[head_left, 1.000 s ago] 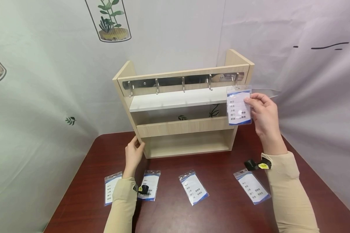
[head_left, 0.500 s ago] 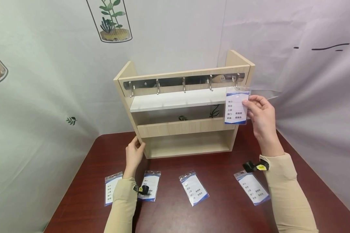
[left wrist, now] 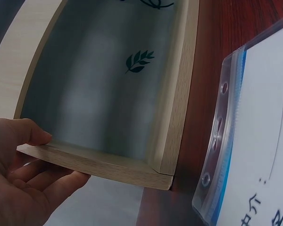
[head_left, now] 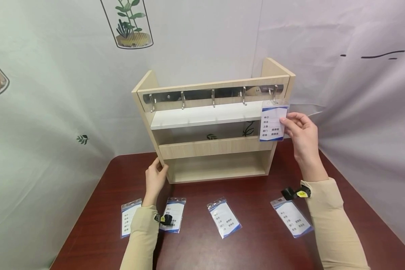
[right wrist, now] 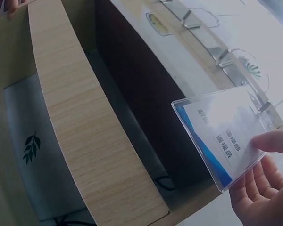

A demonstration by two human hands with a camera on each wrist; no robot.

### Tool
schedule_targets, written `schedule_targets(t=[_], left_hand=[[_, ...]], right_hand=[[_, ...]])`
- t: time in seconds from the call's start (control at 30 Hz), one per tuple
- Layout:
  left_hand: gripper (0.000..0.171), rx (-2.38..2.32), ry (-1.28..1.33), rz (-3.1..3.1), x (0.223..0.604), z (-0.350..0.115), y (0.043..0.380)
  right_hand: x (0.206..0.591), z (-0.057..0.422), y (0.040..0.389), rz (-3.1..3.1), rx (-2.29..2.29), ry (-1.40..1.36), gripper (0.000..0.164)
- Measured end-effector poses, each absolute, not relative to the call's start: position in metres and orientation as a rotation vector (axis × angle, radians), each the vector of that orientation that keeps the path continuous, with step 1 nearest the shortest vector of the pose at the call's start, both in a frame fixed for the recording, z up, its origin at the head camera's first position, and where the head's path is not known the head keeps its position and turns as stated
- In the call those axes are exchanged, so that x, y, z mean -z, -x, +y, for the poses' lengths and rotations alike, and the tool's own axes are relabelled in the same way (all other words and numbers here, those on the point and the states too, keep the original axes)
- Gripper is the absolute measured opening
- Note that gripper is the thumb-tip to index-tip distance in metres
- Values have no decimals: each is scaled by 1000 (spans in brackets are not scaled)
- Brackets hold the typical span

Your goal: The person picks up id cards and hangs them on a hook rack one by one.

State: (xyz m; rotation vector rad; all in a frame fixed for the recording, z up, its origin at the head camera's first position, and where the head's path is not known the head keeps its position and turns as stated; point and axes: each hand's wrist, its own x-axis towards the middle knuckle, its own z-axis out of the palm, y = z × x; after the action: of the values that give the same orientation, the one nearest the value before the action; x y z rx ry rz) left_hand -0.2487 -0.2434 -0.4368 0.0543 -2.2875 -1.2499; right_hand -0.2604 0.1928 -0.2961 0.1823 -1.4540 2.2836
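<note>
My right hand (head_left: pixel 304 138) pinches the right edge of a badge in a clear plastic sleeve (head_left: pixel 272 123), thumb in front and fingers behind. The top of this badge overlaps the tip of the rightmost metal hook (head_left: pixel 275 93) on a small wooden shelf (head_left: pixel 216 148). In the right wrist view the badge (right wrist: pixel 221 141) hangs tilted close to the hook rail (right wrist: pixel 212 44). Low on the shelf's left side my left hand (head_left: pixel 154 180) grips the side panel (left wrist: pixel 108 170), thumb on the inner face and fingers outside.
Several more badges lie on the dark red table (head_left: pixel 195 251): one at the right (head_left: pixel 291 217), one in the middle (head_left: pixel 224 218), and two at the left, partly covered by my left sleeve (head_left: pixel 140 234). A pale printed cloth (head_left: pixel 202 41) hangs behind the shelf.
My right hand has shifted slightly left with the badge, bringing its top edge to the rightmost hook; in the last half second the badge's lower edge rose a little. My left hand stays in place.
</note>
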Motion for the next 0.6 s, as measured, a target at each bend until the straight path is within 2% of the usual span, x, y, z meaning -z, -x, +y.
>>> schedule_targets(t=[0.6], left_hand=[[21, 1200, -53, -2289, 437, -243, 249]], right_hand=[[299, 198, 262, -1572, -2184, -161, 19]])
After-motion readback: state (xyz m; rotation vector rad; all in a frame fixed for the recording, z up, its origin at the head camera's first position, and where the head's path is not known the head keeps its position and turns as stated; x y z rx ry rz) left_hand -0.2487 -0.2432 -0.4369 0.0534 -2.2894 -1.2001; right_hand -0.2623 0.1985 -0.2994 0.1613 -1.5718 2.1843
